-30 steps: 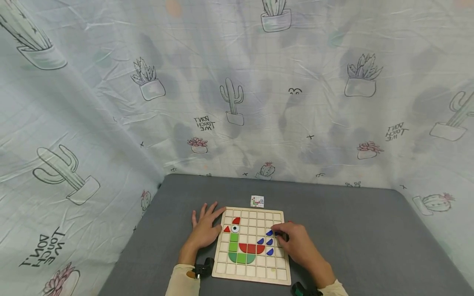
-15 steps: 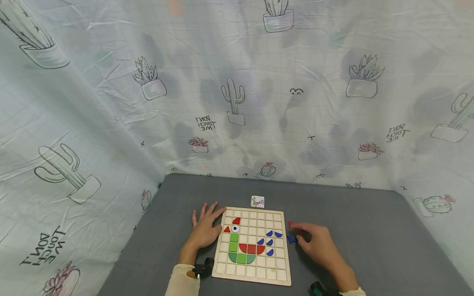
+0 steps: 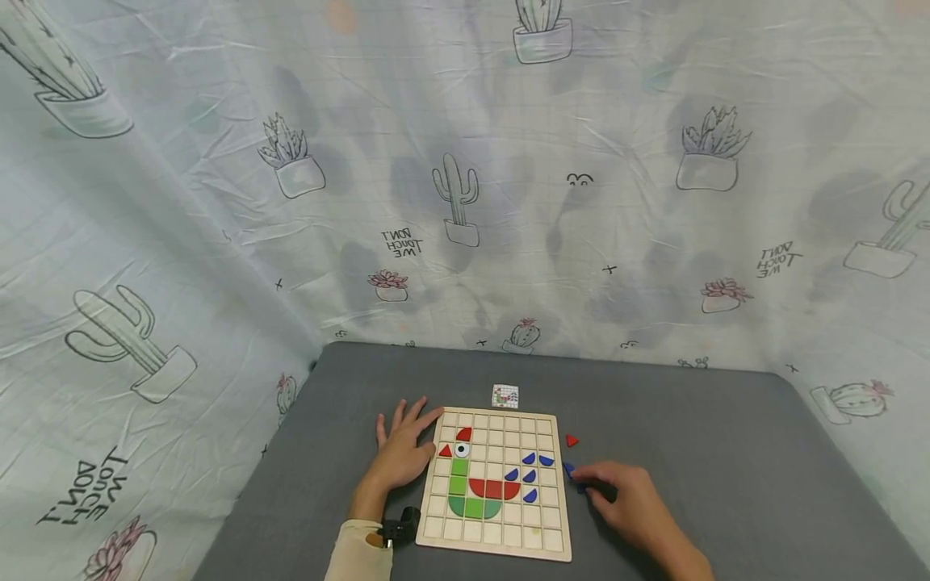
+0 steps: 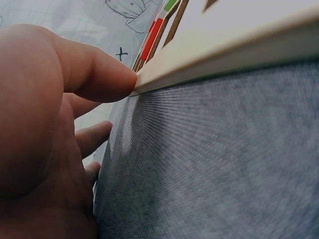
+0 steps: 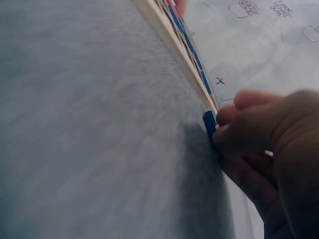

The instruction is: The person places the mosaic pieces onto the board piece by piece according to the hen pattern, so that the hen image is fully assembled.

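Note:
A wooden grid board (image 3: 472,532) lies on the grey table, with red, green and blue pieces and a round eye piece (image 3: 462,449) in its squares. My left hand (image 3: 403,453) rests at its left edge, fingers spread; in the left wrist view the thumb (image 4: 107,74) touches the board's side. Beyond the right edge, my right hand (image 3: 628,500) has thumb and fingertips at a small blue piece (image 5: 209,122), which it pinches against the table. Its fingers partly hide the blue pieces (image 3: 569,468) there, so their full shape cannot be seen.
A loose red triangle (image 3: 571,440) lies right of the board. Behind the board is a small picture card (image 3: 504,395) with a coloured pattern. A cactus-print cloth (image 3: 465,202) hangs behind the table and at its sides.
My right hand has left the blue piece at the board's right column and moved right, then down onto the loose blue pieces. The red triangle is now uncovered. My left hand stays still.

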Demonstrator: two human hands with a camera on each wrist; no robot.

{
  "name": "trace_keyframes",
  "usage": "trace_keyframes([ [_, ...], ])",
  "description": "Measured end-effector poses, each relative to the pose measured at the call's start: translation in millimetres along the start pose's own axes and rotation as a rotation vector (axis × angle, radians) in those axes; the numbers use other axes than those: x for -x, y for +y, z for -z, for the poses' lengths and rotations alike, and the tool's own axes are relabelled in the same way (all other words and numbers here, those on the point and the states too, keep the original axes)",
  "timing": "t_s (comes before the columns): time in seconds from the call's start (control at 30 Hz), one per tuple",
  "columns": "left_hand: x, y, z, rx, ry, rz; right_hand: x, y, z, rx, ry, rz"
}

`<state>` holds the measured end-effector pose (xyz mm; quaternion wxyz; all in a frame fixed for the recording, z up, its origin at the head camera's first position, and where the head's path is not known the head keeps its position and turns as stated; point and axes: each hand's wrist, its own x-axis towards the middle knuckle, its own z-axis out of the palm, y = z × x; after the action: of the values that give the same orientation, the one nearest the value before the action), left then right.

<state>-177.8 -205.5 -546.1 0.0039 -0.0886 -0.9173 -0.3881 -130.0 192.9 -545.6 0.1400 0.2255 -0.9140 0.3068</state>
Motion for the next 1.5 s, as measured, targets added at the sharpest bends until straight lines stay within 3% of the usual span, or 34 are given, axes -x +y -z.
trace_keyframes([
  [0.17,-1.3,1.7,0.8,-0.005,0.013,-0.002,10.5,3.4,4.3,0.038,0.082,0.048],
  [0.33,-1.0,2.3,1.5,0.002,0.005,-0.006,19.6,3.3,6.9,0.102,0.158,0.022],
  [0.5,-1.5,1.7,1.2,0.003,0.001,-0.005,26.9,-8.4,7.5,0.085,0.098,-0.132],
  [0.6,-2.4,1.5,1.3,-0.003,0.009,-0.003,26.0,-15.6,4.7,0.077,0.089,-0.176],
  [0.8,-1.6,1.1,1.4,-0.006,0.008,0.000,16.4,-21.4,-6.2,0.058,0.109,-0.162],
  [1.03,0.3,1.3,0.9,0.000,0.008,0.003,7.3,-27.8,-15.6,0.006,0.060,-0.186],
  [1.5,1.1,3.0,0.2,0.001,0.006,0.006,2.9,-35.0,-15.0,0.000,0.033,-0.188],
])
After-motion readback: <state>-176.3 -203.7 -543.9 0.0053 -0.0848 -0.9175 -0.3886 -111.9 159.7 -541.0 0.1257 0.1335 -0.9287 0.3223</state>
